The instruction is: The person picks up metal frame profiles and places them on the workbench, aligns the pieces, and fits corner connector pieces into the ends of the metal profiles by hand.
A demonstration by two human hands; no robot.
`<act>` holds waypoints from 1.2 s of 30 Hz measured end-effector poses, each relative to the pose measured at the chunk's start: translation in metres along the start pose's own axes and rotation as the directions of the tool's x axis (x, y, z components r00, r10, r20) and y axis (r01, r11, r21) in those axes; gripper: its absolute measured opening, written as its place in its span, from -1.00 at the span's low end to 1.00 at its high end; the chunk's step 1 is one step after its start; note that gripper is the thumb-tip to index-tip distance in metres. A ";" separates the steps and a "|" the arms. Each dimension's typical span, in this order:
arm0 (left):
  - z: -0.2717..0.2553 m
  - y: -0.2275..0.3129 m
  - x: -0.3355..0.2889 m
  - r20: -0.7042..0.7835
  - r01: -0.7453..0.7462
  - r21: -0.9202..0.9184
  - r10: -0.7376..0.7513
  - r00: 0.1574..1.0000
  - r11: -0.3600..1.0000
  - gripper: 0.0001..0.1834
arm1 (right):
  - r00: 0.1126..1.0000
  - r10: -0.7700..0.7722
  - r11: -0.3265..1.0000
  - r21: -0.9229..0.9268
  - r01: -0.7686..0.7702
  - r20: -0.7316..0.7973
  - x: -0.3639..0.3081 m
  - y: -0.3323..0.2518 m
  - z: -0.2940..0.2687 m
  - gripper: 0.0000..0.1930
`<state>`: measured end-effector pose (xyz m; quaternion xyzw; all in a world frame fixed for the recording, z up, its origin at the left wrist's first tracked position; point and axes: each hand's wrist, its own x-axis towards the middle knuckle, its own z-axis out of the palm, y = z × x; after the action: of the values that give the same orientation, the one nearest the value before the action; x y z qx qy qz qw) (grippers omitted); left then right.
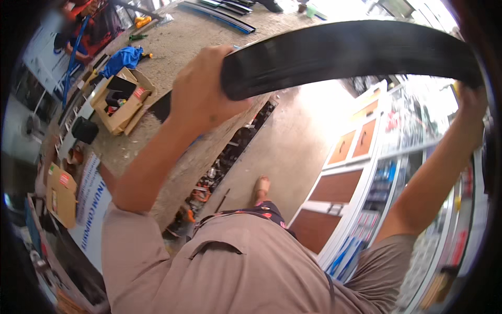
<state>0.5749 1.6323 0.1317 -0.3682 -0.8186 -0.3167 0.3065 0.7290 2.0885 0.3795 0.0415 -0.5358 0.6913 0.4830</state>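
Observation:
A long, flat black bar (pixel 345 55) spans the upper part of the head view, held up in front of me. It looks curved, perhaps only from the lens, and its exact kind is unclear. My left hand (pixel 201 86) grips its left end, fingers wrapped behind it and thumb below. At the far right end my right hand (pixel 470 102) is closed on it, though blur and the dark rim partly hide those fingers. Below the left hand lies a worktable (pixel 167 60) with a worn, dusty top.
An open cardboard box (pixel 123 102) with small parts and a blue cloth (pixel 123 60) lie on the table. Dark strips (pixel 222 13) rest at its far side. A person (pixel 78 49) is at upper left. White-framed cabinets (pixel 334 193) and a glass showcase (pixel 413 125) line the right.

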 end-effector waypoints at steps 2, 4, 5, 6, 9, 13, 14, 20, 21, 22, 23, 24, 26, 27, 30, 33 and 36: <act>0.040 -0.034 0.013 0.069 0.057 0.020 -0.059 0.996 0.998 -0.16 | 0.949 0.227 0.954 0.145 -0.261 0.218 0.052 0.095 -0.062 -0.48; 0.065 -0.084 0.010 0.257 0.155 0.138 -0.186 0.948 0.978 -0.15 | 0.895 0.427 0.889 0.124 -0.442 0.130 0.038 0.245 -0.051 -0.52; 0.071 -0.111 0.003 0.328 0.217 0.230 -0.286 0.900 0.949 -0.13 | 0.826 0.548 0.818 0.125 -0.562 0.131 0.023 0.312 -0.039 -0.54; 0.076 -0.137 0.000 0.316 0.241 0.255 -0.316 0.895 0.937 -0.13 | 0.745 0.652 0.736 0.115 -0.667 0.142 0.011 0.367 -0.027 -0.55; 0.097 -0.196 -0.026 0.469 0.382 0.384 -0.534 0.703 0.840 -0.06 | 0.463 0.885 0.463 0.007 -0.886 0.048 -0.020 0.488 -0.010 -0.56; 0.117 -0.238 -0.064 0.570 0.515 0.459 -0.685 0.454 0.724 0.04 | 0.110 0.994 0.101 -0.311 -0.945 -0.010 -0.028 0.598 -0.021 -0.42; 0.124 -0.250 -0.077 0.550 0.514 0.435 -0.670 0.498 0.739 0.02 | 0.106 0.993 0.075 -0.393 -0.916 -0.059 -0.026 0.620 -0.017 -0.37; 0.169 -0.262 -0.072 0.529 0.581 0.497 -0.756 0.387 0.645 -0.04 | -0.058 0.984 -0.179 -0.904 -0.389 -0.170 0.025 0.663 0.033 -0.27; 0.172 -0.260 -0.077 0.517 0.591 0.505 -0.769 0.377 0.629 -0.04 | -0.043 0.992 -0.124 -0.985 -0.120 -0.120 0.033 0.664 0.057 -0.30; 0.176 -0.253 -0.087 0.492 0.614 0.524 -0.798 0.348 0.590 -0.04 | -0.041 0.997 -0.056 -0.986 0.158 -0.064 0.035 0.669 0.076 -0.33; 0.178 -0.254 -0.090 0.469 0.629 0.538 -0.819 0.330 0.561 -0.03 | -0.044 0.998 -0.047 -0.986 0.161 -0.055 0.035 0.677 0.089 -0.33; 0.180 -0.259 -0.085 0.508 0.658 0.570 -0.840 0.188 0.492 0.16 | 0.087 0.987 0.110 -0.964 0.244 0.135 0.032 0.687 0.101 -0.38; 0.185 -0.250 -0.064 0.476 0.610 0.624 -0.856 0.199 0.489 0.26 | 0.197 0.927 0.242 -0.909 0.340 0.321 0.023 0.708 0.118 -0.42; 0.189 -0.245 -0.051 0.438 0.561 0.677 -0.873 0.212 0.476 0.35 | 0.278 0.864 0.250 -0.836 0.489 0.421 0.012 0.720 0.122 -0.46; 0.235 -0.262 -0.022 0.325 0.584 0.527 -0.782 0.532 0.617 0.21 | 0.323 0.802 0.211 -0.746 0.632 0.502 0.001 0.755 0.130 -0.44; 0.295 -0.308 0.003 0.301 0.609 0.440 -0.747 0.593 0.660 0.09 | 0.318 0.834 0.169 -0.758 0.630 0.450 -0.008 0.795 0.130 -0.40; 0.346 -0.356 0.006 0.311 0.307 0.492 -0.494 0.812 0.815 0.00 | 0.421 0.638 0.258 -0.694 0.672 0.645 -0.002 0.827 0.126 -0.47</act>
<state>0.1946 1.7039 -0.1795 -0.1679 -0.9733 -0.1043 0.1167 0.0829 2.0228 -0.1474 0.1095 -0.9924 0.0474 0.0287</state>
